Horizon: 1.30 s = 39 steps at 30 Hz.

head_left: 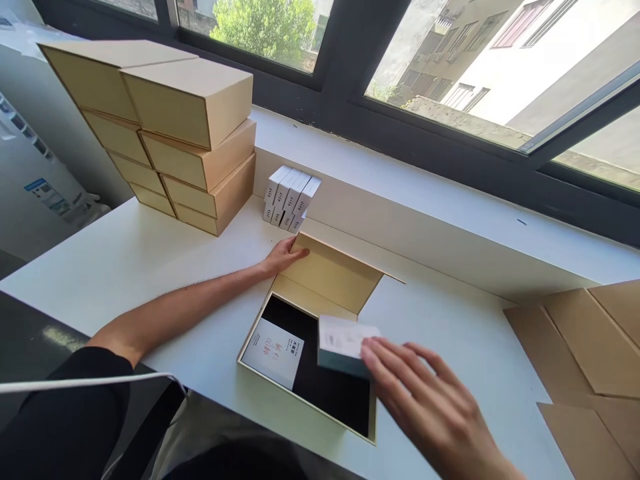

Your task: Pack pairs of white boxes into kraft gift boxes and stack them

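Note:
A gold gift box [373,427] lies on the table with its lid [335,267] raised toward the window. My left hand [284,256] grips the lid at its left edge, thumb on the inner face. Within the box, a white printed small box [274,352] rests at the left end on the black lining [330,397]. My right hand [425,393] holds a second small box [345,340], white on top with a greenish side, over the middle of the gift box. Slight motion blur covers this hand, and its thumb is hidden.
Gold boxes [187,110] are stacked at the back left. Several small white boxes [291,197] stand against the sill wall. Brown cardboard [585,347] lies at the right, and a white cable [90,385] crosses near my left arm. Windows line the far side.

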Motion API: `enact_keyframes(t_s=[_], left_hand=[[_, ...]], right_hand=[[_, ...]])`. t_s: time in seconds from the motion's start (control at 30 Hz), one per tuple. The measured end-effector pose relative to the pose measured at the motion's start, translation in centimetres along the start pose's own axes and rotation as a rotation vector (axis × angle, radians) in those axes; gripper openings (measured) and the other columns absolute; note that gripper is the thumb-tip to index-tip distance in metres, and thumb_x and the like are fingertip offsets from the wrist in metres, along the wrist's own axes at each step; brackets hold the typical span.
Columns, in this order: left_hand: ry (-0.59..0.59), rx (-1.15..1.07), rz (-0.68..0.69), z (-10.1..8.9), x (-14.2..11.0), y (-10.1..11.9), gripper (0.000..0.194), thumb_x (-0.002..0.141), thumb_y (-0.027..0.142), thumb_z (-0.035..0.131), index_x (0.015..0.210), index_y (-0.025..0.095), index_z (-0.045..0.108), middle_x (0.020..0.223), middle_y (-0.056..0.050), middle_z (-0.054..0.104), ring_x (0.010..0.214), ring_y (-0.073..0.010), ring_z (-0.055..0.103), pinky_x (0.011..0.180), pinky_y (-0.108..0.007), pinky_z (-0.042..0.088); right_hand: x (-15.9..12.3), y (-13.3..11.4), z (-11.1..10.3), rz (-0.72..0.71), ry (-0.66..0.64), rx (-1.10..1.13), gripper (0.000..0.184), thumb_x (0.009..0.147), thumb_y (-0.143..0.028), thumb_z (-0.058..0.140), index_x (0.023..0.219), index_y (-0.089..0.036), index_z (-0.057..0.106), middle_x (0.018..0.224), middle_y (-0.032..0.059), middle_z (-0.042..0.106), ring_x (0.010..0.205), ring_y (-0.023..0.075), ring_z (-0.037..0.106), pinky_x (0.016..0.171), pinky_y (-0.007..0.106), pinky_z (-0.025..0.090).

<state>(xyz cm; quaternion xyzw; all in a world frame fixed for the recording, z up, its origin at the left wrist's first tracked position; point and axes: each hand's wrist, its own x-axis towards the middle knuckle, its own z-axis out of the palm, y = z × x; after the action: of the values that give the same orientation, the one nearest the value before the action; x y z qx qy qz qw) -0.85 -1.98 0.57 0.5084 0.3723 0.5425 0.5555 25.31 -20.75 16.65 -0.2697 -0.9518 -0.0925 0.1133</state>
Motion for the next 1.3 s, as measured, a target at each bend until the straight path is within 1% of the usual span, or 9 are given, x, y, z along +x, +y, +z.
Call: enact_keyframes(t_s=[0.17, 0.27, 0.5, 0.6, 0.7, 0.83, 0.93, 1.13, 1.3], left_hand=[[-0.004, 0.002, 0.0, -0.1, -0.1, -0.2, 0.057, 0.07, 0.049, 0.078, 0.11, 0.012, 0.065, 0.109, -0.011, 0.073, 0.098, -0.0251, 0.067, 0.083, -0.032, 0.053], [-0.011, -0.018, 0.005, -0.2, -0.1, -0.2, 0.057, 0.069, 0.05, 0.079, 0.11, 0.012, 0.064, 0.111, -0.012, 0.072, 0.099, -0.0254, 0.067, 0.085, -0.032, 0.052], [-0.018, 0.001, 0.022, -0.1, -0.2, 0.1, 0.052, 0.072, 0.043, 0.077, 0.111, 0.012, 0.064, 0.11, -0.011, 0.072, 0.099, -0.0245, 0.067, 0.084, -0.031, 0.053], [-0.013, 0.024, 0.048, -0.1, 0.1, -0.2, 0.047, 0.074, 0.041, 0.075, 0.109, 0.012, 0.065, 0.107, -0.01, 0.073, 0.097, -0.0237, 0.067, 0.08, -0.029, 0.053], [-0.042, 0.029, 0.044, 0.0, 0.4, -0.5, 0.043, 0.076, 0.039, 0.074, 0.108, 0.012, 0.066, 0.102, -0.009, 0.073, 0.092, -0.0227, 0.068, 0.077, -0.028, 0.053], [-0.037, 0.056, 0.04, -0.1, 0.7, -0.4, 0.038, 0.076, 0.036, 0.074, 0.105, 0.012, 0.067, 0.097, -0.007, 0.074, 0.088, -0.0212, 0.067, 0.074, -0.026, 0.052], [-0.021, 0.07, 0.065, -0.2, 0.6, -0.2, 0.037, 0.076, 0.035, 0.073, 0.105, 0.012, 0.067, 0.096, -0.007, 0.073, 0.086, -0.0204, 0.066, 0.072, -0.025, 0.051], [-0.057, 0.066, 0.044, -0.2, 0.6, -0.1, 0.039, 0.077, 0.037, 0.073, 0.107, 0.013, 0.067, 0.097, -0.006, 0.072, 0.088, -0.0208, 0.066, 0.077, -0.027, 0.051], [-0.053, 0.108, 0.066, -0.2, 0.8, 0.0, 0.033, 0.079, 0.032, 0.07, 0.105, 0.012, 0.067, 0.098, -0.007, 0.072, 0.092, -0.0216, 0.066, 0.079, -0.027, 0.051]], right_hand=[[-3.3, -4.0, 3.1, -0.038, -0.068, 0.009, 0.025, 0.1, -0.016, 0.044, 0.107, -0.016, 0.068, 0.13, 0.0118, 0.066, 0.114, 0.022, 0.065, 0.1, 0.041, 0.046], [-3.3, -3.8, 3.3, -0.043, -0.181, 0.176, 0.03, 0.103, -0.03, 0.042, 0.095, -0.02, 0.069, 0.121, 0.0079, 0.071, 0.109, 0.02, 0.067, 0.107, 0.042, 0.044], [0.7, -2.4, 4.2, -0.075, -0.322, 0.174, 0.041, 0.101, -0.034, 0.044, 0.138, -0.019, 0.056, 0.145, 0.0144, 0.052, 0.128, 0.028, 0.056, 0.098, 0.042, 0.053], [1.7, -2.5, 5.5, -0.102, -0.406, 0.146, 0.039, 0.101, -0.035, 0.041, 0.131, -0.021, 0.062, 0.14, 0.0144, 0.057, 0.115, 0.029, 0.065, 0.086, 0.042, 0.059], [2.9, -2.0, 5.6, -0.131, -0.316, 0.151, 0.037, 0.101, -0.034, 0.041, 0.123, -0.019, 0.067, 0.124, 0.0126, 0.069, 0.105, 0.0261, 0.07, 0.082, 0.037, 0.06], [7.8, 1.2, 3.4, -0.158, 0.016, 0.188, 0.023, 0.098, -0.022, 0.049, 0.106, -0.021, 0.07, 0.1, 0.0061, 0.076, 0.091, 0.0198, 0.072, 0.08, 0.032, 0.058], [13.9, 5.6, 2.8, 0.005, 0.139, 0.116, 0.019, 0.098, -0.024, 0.051, 0.102, -0.024, 0.069, 0.095, 0.0052, 0.076, 0.083, 0.0185, 0.071, 0.072, 0.032, 0.058], [24.0, 14.7, 7.5, 0.034, -0.046, -0.231, 0.044, 0.093, -0.018, 0.047, 0.137, -0.021, 0.05, 0.146, 0.0151, 0.05, 0.123, 0.0343, 0.055, 0.077, 0.046, 0.058], [25.6, 17.3, 10.3, -0.045, -0.047, -0.261, 0.039, 0.092, -0.019, 0.047, 0.131, -0.019, 0.049, 0.139, 0.0161, 0.054, 0.124, 0.0311, 0.052, 0.078, 0.043, 0.056]])
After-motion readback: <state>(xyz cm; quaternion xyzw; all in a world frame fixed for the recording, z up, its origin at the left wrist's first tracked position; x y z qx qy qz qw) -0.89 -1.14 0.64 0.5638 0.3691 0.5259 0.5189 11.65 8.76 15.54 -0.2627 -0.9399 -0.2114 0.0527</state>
